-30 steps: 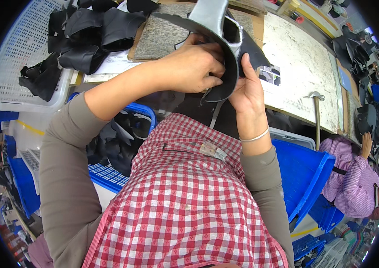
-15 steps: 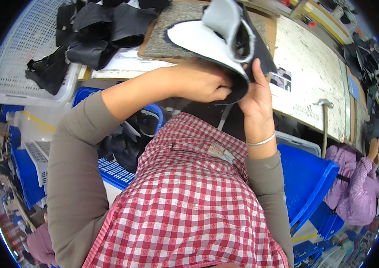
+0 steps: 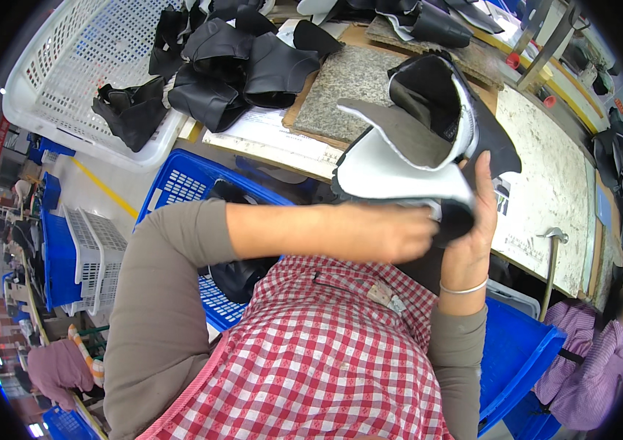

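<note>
Two hands (image 3: 479,218), one shoe upper (image 3: 414,139) (in the right's grip; left curled, hold unclear), one hammer (image 3: 552,265).

sleeves (image 3: 161,286) grey-brown, plain, fairly snug, bunched in soft folds, ending below the elbows. apron (image 3: 326,359) in red and white check, tiny red motifs in some squares, reddish-pink binding (image 3: 188,394) along its left edge; cloth creased toward the waist. small dark tab (image 3: 317,277) up there; near it a beige and pale grey patch (image 3: 385,295), kind unclear from where i stand. left hand (image 3: 399,233) and right hand (image 3: 482,220) bare. thin silvery bangle (image 3: 465,287) around the right wrist.
</note>
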A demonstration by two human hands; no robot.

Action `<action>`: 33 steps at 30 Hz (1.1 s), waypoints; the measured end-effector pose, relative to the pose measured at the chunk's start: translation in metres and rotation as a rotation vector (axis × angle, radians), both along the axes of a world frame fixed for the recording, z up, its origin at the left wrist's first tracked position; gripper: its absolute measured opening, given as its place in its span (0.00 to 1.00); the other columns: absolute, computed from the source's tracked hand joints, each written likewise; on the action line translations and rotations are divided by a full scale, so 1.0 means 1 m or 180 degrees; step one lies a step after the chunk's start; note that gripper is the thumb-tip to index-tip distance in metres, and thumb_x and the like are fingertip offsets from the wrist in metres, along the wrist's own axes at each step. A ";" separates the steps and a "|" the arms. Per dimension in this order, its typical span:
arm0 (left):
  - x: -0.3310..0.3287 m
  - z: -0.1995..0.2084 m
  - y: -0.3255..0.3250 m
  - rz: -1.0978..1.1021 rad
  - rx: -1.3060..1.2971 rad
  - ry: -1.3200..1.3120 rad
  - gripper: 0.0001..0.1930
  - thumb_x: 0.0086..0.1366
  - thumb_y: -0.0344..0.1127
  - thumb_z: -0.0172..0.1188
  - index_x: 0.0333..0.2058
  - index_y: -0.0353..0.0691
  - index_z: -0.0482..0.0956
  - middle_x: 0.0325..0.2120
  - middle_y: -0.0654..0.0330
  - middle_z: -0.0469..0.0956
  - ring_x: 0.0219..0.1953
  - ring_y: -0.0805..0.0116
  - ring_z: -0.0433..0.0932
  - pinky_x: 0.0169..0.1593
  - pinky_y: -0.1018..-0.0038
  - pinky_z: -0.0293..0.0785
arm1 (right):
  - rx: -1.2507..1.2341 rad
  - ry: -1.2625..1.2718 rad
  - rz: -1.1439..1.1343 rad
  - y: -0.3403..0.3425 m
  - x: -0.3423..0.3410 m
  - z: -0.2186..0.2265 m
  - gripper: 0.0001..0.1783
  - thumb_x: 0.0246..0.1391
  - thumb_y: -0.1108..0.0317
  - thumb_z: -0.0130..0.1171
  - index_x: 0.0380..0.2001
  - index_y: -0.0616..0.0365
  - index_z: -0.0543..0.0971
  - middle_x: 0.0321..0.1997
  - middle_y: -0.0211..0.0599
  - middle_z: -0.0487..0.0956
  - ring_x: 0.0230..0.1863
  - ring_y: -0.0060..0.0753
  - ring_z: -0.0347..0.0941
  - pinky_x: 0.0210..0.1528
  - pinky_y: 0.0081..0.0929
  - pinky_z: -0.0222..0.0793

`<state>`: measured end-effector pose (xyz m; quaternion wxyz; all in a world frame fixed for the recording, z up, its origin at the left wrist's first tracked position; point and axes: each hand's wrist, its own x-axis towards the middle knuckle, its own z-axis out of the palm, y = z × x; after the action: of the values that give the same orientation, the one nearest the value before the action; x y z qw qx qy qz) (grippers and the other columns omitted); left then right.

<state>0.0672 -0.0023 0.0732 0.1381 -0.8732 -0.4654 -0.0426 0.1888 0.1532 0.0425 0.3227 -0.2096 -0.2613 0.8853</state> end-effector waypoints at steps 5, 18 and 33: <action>-0.010 0.023 0.012 0.1095 0.1458 -0.0181 0.19 0.58 0.38 0.63 0.50 0.52 0.79 0.47 0.62 0.78 0.54 0.63 0.73 0.53 0.65 0.66 | 0.0618 -0.0518 -0.0223 -0.016 -0.019 -0.008 0.20 0.69 0.54 0.60 0.52 0.59 0.80 0.47 0.34 0.83 0.48 0.30 0.81 0.51 0.27 0.78; -0.008 -0.098 0.017 0.1027 -0.2098 -0.9118 0.19 0.74 0.45 0.62 0.56 0.40 0.79 0.47 0.60 0.85 0.45 0.70 0.85 0.49 0.73 0.82 | 0.1104 -0.0589 -0.0691 -0.028 -0.007 -0.037 0.17 0.62 0.63 0.71 0.49 0.61 0.85 0.48 0.29 0.85 0.50 0.23 0.77 0.58 0.24 0.70; -0.127 -0.001 -0.088 0.2441 0.0007 -0.5659 0.20 0.76 0.44 0.56 0.48 0.30 0.83 0.35 0.54 0.84 0.35 0.67 0.85 0.38 0.71 0.84 | 0.6230 -0.1686 0.1247 0.002 0.052 0.078 0.13 0.49 0.59 0.73 0.29 0.58 0.85 0.20 0.32 0.80 0.28 0.29 0.78 0.35 0.32 0.72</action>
<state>-0.0597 -0.0906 0.0727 -0.2590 -0.3109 -0.6531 -0.6401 0.2408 0.1548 0.1204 0.1342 0.0027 -0.9595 0.2476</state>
